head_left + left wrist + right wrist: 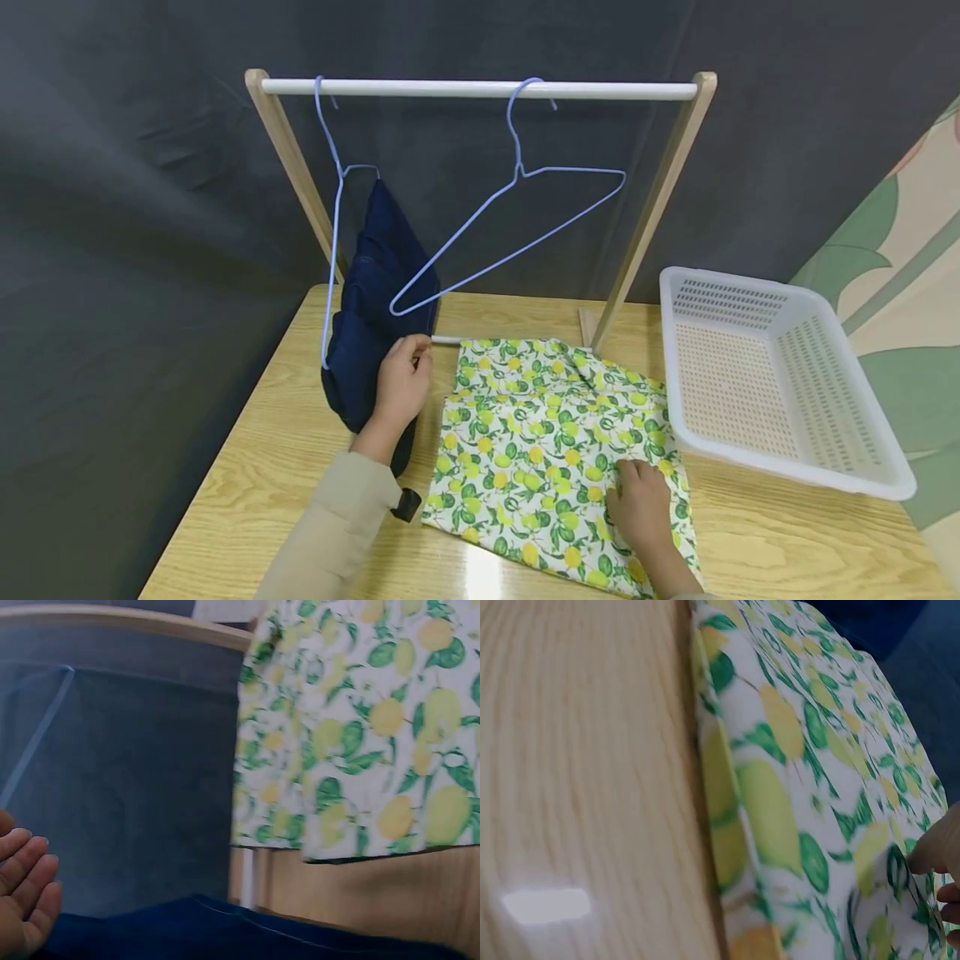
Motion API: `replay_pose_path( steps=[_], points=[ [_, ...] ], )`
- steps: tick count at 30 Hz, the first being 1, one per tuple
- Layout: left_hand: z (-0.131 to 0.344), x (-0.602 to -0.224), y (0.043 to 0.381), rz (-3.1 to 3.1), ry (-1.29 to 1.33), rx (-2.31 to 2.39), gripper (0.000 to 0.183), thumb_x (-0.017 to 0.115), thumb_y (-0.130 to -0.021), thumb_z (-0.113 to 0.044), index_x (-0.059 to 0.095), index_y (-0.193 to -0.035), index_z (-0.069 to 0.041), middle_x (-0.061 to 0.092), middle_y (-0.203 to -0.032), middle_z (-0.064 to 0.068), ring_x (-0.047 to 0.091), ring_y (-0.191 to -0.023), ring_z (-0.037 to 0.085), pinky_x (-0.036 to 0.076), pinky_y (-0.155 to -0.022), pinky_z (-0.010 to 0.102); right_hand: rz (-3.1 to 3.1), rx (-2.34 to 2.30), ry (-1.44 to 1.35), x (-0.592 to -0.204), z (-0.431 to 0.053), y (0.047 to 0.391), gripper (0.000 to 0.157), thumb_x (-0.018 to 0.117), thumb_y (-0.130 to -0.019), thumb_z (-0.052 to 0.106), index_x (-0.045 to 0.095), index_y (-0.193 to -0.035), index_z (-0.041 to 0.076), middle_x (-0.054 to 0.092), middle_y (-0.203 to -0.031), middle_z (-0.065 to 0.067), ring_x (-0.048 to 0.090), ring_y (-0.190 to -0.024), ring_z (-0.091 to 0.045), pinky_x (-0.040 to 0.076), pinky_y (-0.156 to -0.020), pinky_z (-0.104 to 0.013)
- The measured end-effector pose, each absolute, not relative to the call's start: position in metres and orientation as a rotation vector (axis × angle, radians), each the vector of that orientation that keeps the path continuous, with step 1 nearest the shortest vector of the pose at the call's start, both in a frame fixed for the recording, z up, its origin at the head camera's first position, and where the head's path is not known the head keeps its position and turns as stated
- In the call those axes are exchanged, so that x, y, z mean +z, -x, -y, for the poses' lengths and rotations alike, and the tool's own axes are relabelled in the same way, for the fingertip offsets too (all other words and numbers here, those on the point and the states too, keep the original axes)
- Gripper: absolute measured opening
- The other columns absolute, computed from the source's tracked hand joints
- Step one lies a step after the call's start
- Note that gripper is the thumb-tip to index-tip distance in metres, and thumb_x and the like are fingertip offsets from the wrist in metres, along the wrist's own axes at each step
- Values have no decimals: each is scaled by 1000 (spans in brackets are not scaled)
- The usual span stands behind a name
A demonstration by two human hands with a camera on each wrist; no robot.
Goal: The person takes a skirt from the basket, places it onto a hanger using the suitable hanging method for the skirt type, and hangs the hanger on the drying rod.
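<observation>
A navy blue cloth garment (363,312) hangs from a light blue hanger (335,250) at the left of the rack. My left hand (405,379) is in front of the garment's right side. In the left wrist view, its fingers (26,874) are loosely bent with nothing between them. A white cloth printed with lemons and green leaves (525,450) lies spread on the table. My right hand (643,504) is on its right part, pinching a small fold; the right wrist view shows fingers (937,847) at that fold, partly cut off by the frame.
A second light blue hanger (487,271) hangs bare from the white rail (435,88), above the lemon cloth. The rack's wooden posts (652,217) stand at both sides. A white plastic basket (795,467) sits on the right of the wooden table (247,492).
</observation>
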State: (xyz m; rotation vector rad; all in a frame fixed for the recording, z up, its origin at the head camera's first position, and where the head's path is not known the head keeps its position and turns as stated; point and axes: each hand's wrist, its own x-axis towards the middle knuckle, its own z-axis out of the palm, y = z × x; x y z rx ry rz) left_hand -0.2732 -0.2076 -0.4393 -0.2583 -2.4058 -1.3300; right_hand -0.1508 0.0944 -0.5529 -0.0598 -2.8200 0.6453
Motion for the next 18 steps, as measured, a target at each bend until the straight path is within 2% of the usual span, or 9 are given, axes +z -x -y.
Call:
replay_pose_path(
  steps=[5,13,18],
  points=[
    [208,-422,261,2229,380,-1125,12,50,-82,-3,60,-89,0,57,-84,9,52,-80,22,42,-71,33,2913,678,2,-553,-78,152,32,66,-69,3,55,-98,-5,49,-98,-20,43,-93,-38,34,-78,-49],
    [205,-391,255,1903,561,-1000,14,47,-80,-2,59,-84,3,55,-88,13,48,-81,28,36,-73,38,2973,733,-208,-553,-52,153,32,67,-71,5,55,-101,0,50,-98,-14,46,-94,-31,38,-78,-43],
    [203,-374,257,1948,561,-939,19,47,-81,-5,58,-95,3,51,-102,15,43,-94,31,31,-79,42,2982,772,-317,-551,-39,154,37,68,-70,6,55,-103,-2,52,-100,-12,46,-96,-30,40,-79,-41]
  ],
)
